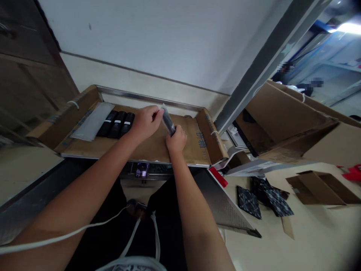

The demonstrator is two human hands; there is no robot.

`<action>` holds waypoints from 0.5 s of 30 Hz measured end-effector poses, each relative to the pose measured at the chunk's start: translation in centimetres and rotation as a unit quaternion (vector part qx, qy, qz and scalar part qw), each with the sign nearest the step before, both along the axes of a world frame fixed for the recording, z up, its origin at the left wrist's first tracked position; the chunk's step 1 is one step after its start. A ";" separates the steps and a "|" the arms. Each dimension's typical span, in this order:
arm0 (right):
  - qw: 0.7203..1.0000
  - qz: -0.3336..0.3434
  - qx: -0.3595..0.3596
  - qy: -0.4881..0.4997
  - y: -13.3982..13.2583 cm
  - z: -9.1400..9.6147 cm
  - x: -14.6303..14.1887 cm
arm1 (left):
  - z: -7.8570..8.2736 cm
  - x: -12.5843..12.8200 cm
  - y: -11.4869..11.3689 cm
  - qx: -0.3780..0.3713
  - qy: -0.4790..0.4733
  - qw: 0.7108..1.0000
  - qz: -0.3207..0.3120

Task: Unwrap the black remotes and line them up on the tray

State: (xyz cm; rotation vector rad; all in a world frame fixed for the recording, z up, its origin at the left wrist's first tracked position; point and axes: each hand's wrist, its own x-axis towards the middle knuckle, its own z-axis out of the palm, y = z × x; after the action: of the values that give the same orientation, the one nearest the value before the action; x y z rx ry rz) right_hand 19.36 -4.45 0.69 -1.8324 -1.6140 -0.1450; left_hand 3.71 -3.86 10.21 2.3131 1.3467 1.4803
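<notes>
A slim black item in a clear plastic bag (168, 121) is held tilted over the cardboard-lined tray (152, 152). My right hand (176, 140) wraps around its lower end. At the upper, clear end of the bag, my left hand (146, 122) is closed with thumb and finger pinched on the plastic. Left of my left hand, three black packs with white label bands (117, 126) lie side by side on the cardboard. Flat clear plastic bags (93, 122) lie beyond them at the tray's left end.
Cardboard walls (211, 135) close both ends of the tray, and a white panel (158, 41) rises behind it. A phone (141, 170) sits below the front edge. To the right are a large open carton (290, 120), dark patterned pieces (270, 195) and another box (324, 186) on the floor.
</notes>
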 end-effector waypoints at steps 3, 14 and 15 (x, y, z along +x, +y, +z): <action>0.998 0.021 0.030 0.048 0.3 -0.5 0.4 | 2.1 0.2 -0.6 0.002 0.065 0.997 -0.038; 0.994 0.039 0.037 0.098 0.4 -0.7 0.8 | 5.1 0.0 -1.3 -0.053 -0.017 0.998 -0.015; 0.995 0.034 0.038 0.081 0.3 -0.6 0.7 | 4.6 -0.5 -1.0 -0.084 -0.048 0.995 -0.012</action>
State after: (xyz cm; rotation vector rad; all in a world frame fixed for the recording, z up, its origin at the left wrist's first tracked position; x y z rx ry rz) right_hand 20.08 -4.19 0.13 -1.6843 -1.5346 -0.0249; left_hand 3.26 -4.90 14.78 2.1210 1.3564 1.3930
